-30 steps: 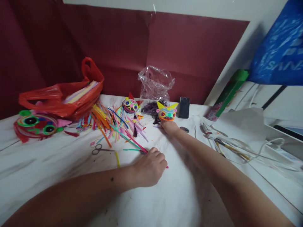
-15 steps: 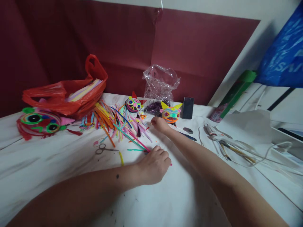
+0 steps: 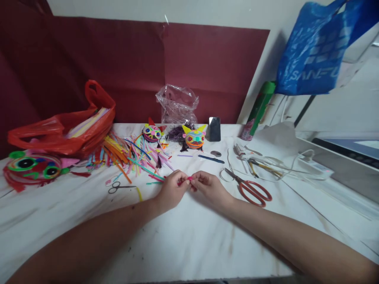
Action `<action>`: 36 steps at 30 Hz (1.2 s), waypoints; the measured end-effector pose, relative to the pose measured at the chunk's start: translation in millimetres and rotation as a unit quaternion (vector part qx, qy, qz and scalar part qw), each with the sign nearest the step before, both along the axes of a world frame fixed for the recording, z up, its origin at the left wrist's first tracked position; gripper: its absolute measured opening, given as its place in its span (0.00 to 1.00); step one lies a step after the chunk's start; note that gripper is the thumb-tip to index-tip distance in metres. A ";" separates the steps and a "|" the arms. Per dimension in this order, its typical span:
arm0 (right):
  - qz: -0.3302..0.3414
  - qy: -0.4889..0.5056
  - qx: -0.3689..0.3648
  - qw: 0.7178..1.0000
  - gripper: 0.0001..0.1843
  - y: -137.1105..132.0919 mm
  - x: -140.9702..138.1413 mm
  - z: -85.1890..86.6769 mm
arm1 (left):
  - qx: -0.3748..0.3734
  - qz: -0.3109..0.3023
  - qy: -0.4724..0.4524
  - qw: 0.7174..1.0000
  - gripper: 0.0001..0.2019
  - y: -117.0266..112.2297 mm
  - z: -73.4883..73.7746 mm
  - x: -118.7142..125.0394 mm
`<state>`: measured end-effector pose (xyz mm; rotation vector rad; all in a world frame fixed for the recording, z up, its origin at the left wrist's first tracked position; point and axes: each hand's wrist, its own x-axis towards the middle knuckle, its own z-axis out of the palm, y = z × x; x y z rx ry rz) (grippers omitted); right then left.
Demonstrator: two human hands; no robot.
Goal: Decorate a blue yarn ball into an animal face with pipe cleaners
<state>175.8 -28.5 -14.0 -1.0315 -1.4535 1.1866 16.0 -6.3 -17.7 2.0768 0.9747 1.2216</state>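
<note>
My left hand (image 3: 171,191) and my right hand (image 3: 209,187) meet at the middle of the white table (image 3: 189,236). Both pinch a short pink strip (image 3: 186,180) between their fingertips. Just beyond my left hand lies a heap of coloured paper strips (image 3: 133,154). Two small colourful cat-face figures stand farther back: one with a red ear (image 3: 152,132) and one with yellow ears (image 3: 194,139).
A red plastic bag (image 3: 63,128) of strips and a large green-eyed face (image 3: 32,169) lie at the left. Small scissors (image 3: 120,187) lie near the heap, red-handled scissors (image 3: 250,188) at the right. A clear bag (image 3: 177,103), a phone (image 3: 214,128), tools, cables and a blue bag (image 3: 314,51) stand behind.
My right hand came back from the yellow-eared figure to meet my left hand. Both now pinch the pink strip. The view has shifted right, showing the red-handled scissors.
</note>
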 end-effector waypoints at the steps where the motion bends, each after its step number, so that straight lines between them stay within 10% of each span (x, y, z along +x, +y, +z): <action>1: -0.005 -0.004 0.002 1.000 0.19 -1.6 0.2 0.1 | -0.009 -0.003 0.004 1.000 0.07 -2.5 -0.6 0.7; 23: 0.016 0.274 -0.120 0.954 0.20 -5.5 -2.6 -4.7 | -0.019 -0.080 0.051 0.995 0.08 -6.8 -2.1 1.7; 36: -0.029 0.216 -0.094 0.972 0.17 -2.3 -4.2 -10.2 | -0.016 0.003 0.044 0.999 0.08 -11.4 0.6 5.2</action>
